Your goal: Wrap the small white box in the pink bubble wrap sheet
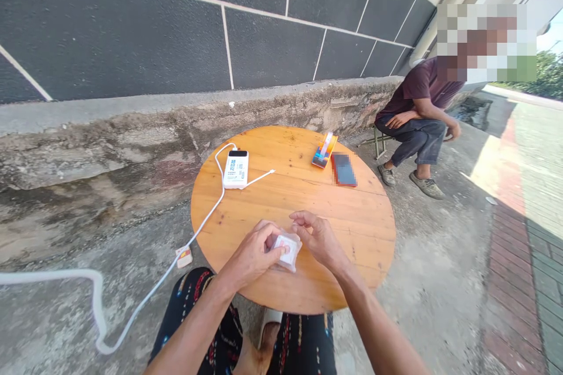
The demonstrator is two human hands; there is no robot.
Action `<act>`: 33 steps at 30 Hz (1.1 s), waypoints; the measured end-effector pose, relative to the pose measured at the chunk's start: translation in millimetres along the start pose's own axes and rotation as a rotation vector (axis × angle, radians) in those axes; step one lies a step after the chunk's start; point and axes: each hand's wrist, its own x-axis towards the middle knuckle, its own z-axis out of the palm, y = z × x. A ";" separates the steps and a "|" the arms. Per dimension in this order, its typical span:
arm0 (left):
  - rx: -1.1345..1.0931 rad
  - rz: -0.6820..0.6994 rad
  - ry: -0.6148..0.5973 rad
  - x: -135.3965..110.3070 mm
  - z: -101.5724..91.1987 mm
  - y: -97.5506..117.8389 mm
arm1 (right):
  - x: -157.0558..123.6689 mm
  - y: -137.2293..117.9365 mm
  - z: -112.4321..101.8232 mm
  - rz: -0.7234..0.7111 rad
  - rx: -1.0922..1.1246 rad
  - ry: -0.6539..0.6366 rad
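Note:
A small white packet in clear plastic wrap sits between my two hands above the near part of a round wooden table. My left hand is closed on the packet's left side with thumb and fingers. My right hand pinches the wrap at its upper right corner, fingers curled.
A white power bank with white cables lies at the table's far left. A colourful box and a dark phone lie at the far right. Another person sits beyond the table by the low concrete ledge. A white cable trails over the ground on the left.

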 end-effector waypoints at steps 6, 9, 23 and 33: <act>0.033 -0.034 0.054 -1.9 4.0 4.1 | -15.1 -12.5 9.2 -0.153 -0.227 0.097; 0.012 -0.057 0.105 -3.8 7.5 5.3 | -23.0 -20.7 14.8 -0.250 -0.375 0.133; -0.126 -0.015 0.269 -5.8 21.7 -2.6 | -40.2 -32.4 18.7 -0.447 -0.792 -0.024; -0.274 0.003 0.168 -15.4 15.1 -6.2 | -67.1 -39.1 33.4 -0.501 -1.080 -0.111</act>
